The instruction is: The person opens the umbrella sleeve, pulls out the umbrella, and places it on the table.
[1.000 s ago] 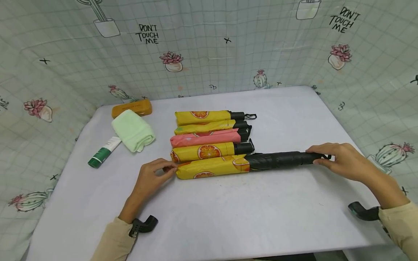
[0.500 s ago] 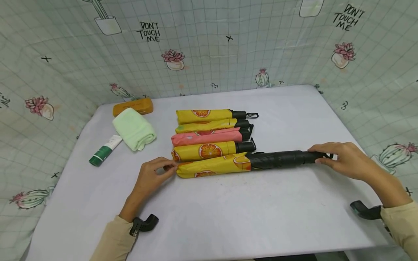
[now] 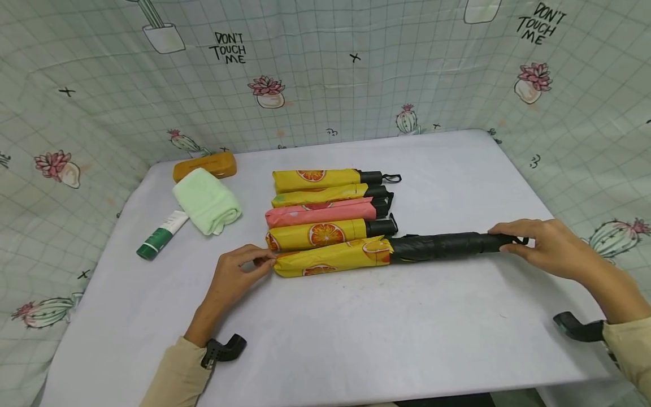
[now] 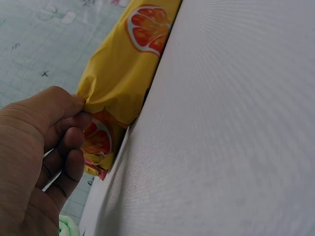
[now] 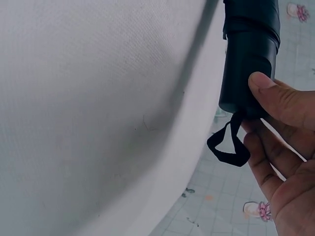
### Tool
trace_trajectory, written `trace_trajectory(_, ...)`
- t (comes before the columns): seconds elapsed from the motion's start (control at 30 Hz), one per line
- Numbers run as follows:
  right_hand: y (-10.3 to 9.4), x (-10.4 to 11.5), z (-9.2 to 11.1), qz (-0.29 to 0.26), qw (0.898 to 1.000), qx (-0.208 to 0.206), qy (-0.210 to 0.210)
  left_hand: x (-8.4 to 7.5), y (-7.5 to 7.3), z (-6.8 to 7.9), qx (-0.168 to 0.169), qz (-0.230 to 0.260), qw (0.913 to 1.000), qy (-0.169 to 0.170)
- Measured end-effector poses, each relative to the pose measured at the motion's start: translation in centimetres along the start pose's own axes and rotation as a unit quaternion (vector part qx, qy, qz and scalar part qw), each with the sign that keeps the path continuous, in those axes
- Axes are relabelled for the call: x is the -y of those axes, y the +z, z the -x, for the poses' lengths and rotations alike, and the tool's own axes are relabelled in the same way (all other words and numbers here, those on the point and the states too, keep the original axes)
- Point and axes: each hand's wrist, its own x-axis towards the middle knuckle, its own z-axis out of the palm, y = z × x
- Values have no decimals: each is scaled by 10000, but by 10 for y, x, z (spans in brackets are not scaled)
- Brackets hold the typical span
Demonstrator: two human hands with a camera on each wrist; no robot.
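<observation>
A folded black umbrella (image 3: 437,246) lies partly inside a yellow sleeve (image 3: 333,261) printed with orange slices, nearest me in a row. My left hand (image 3: 236,277) pinches the closed left end of that sleeve between thumb and fingers; in the left wrist view the yellow fabric (image 4: 118,73) puckers at the pinch. My right hand (image 3: 554,251) holds the umbrella's far right end. Seen from the right wrist, thumb and fingers grip the black handle (image 5: 246,73), below which a wrist strap (image 5: 229,156) hangs in a loop. The umbrella's left part is hidden in the sleeve.
Behind lie several sleeved umbrellas side by side: yellow ones (image 3: 325,234) and a pink one (image 3: 325,215), black handles to the right. At the left are a folded pale green towel (image 3: 208,200), a brown case (image 3: 205,167) and a green-and-white tube (image 3: 161,236). A patterned cloth surrounds the white table.
My right hand has moved a little to the right with the umbrella's handle, and more black shows outside the sleeve. My left hand stays at the sleeve's end.
</observation>
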Motion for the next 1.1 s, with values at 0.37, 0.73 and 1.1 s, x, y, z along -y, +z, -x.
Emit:
trace_trajectory(0.37, -6, -9, 2, 272, 9996, -55, 93, 1, 0, 2, -81, -49, 9999, 50)
trace_trajectory(0.73, -10, -13, 12, 291, 9983, 42, 508, -3, -4, 0, -21, -177, 9997, -141)
trace_trajectory(1.1, -18, -18, 21, 155, 9939, 264, 1059, -3, -5, 0, -6, -180, 9996, -220)
